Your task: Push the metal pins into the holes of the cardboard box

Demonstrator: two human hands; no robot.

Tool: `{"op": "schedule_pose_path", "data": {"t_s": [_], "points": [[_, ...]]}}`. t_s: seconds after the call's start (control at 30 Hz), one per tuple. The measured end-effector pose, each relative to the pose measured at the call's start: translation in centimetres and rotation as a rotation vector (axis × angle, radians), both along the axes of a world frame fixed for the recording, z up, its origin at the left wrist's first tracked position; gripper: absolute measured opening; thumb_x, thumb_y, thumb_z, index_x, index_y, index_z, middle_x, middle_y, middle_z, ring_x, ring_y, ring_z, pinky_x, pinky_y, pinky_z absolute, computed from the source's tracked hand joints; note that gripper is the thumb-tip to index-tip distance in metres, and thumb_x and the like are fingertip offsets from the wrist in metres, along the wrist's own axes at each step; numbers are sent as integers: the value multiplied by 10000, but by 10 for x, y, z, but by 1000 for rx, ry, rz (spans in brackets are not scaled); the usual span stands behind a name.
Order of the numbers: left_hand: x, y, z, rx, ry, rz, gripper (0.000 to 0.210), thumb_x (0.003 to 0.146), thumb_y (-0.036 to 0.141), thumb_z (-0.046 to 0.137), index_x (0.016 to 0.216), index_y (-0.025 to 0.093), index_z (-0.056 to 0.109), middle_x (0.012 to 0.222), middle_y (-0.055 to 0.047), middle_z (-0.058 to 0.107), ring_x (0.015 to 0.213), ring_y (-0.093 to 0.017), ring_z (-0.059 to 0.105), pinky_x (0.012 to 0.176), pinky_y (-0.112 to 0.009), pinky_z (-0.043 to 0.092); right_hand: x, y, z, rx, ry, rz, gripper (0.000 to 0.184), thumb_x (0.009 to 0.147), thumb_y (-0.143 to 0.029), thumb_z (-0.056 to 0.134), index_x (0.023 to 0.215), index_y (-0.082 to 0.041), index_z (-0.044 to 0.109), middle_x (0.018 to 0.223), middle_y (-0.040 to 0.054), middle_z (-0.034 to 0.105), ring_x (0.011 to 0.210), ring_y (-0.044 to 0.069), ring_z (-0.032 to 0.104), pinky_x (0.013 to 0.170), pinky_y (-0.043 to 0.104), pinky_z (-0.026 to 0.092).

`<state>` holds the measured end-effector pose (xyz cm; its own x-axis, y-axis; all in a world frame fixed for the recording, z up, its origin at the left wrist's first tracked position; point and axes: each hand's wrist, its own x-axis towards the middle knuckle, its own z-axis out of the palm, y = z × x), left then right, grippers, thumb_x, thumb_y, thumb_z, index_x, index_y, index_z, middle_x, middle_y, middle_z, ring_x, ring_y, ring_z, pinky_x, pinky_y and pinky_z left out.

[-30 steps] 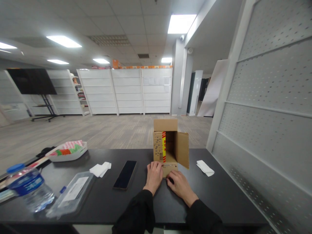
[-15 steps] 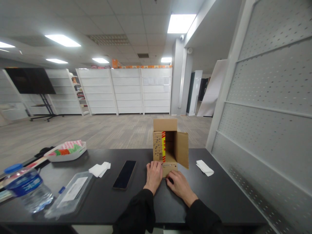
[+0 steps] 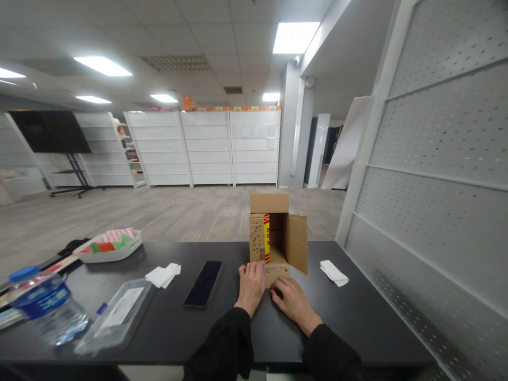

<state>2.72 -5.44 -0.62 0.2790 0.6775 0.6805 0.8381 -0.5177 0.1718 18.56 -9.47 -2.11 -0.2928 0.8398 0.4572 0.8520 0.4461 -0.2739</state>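
Note:
A small brown cardboard box (image 3: 257, 233) stands on the black table with its opening facing me. One flap is raised on top, another swings out to the right, and a lower flap (image 3: 277, 271) lies toward me. Red-and-yellow tape runs down the front left panel. My left hand (image 3: 251, 284) rests with bent fingers over the left part of the lower flap, gripping its edge. On the other side, my right hand (image 3: 291, 297) is curled at the flap's right corner, thumb and fingers at its edge. The fingertips are partly hidden.
On the table (image 3: 278, 338) to the left lie a dark phone (image 3: 203, 284), folded tissues (image 3: 163, 275), a clear plastic case (image 3: 117, 315), a water bottle (image 3: 47, 307) and a white tray (image 3: 111, 256). Another tissue (image 3: 334, 273) is at right, near a perforated metal panel (image 3: 436, 159).

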Motion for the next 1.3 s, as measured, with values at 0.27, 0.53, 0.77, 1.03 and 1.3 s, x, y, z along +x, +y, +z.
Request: {"op": "schedule_pose_path", "data": {"t_s": [0.27, 0.53, 0.77, 1.03, 1.3], "points": [[-5, 1, -1, 94, -184, -152, 257, 890, 74, 429, 1089, 159, 569, 961, -75, 663, 904, -175, 629, 819, -329, 470, 0, -3, 7, -20, 21, 14, 93, 880, -181, 545, 809, -199, 602, 839, 36, 638, 806, 196, 586, 767, 307, 404], [-17, -12, 3, 66, -398, -207, 248, 859, 85, 462, 1047, 186, 588, 956, -67, 642, 918, -171, 616, 838, -315, 516, 1, -3, 7, -22, 29, 19, 79, 872, -174, 549, 819, -201, 600, 848, 33, 645, 823, 193, 588, 768, 301, 404], [-20, -27, 4, -117, -424, -356, 213, 815, 69, 457, 930, 183, 595, 889, -53, 611, 855, -153, 606, 790, -284, 527, 1, -1, 0, 2, 43, 23, 78, 879, -188, 543, 845, -210, 610, 866, 37, 653, 837, 203, 597, 768, 317, 415], [-16, -29, 2, -243, -355, -397, 228, 779, 20, 465, 864, 191, 590, 869, -32, 608, 848, -145, 599, 792, -267, 512, 1, -4, 3, 65, 44, -20, 121, 897, -213, 513, 790, -211, 570, 808, 38, 644, 747, 197, 600, 694, 314, 403], [-17, -28, -1, -304, -232, -382, 215, 825, 50, 456, 882, 197, 602, 890, -40, 614, 883, -165, 595, 809, -293, 500, 2, -1, -3, 103, 66, -131, 157, 925, -324, 489, 813, -217, 464, 663, 11, 599, 597, 181, 578, 568, 294, 349]]}}
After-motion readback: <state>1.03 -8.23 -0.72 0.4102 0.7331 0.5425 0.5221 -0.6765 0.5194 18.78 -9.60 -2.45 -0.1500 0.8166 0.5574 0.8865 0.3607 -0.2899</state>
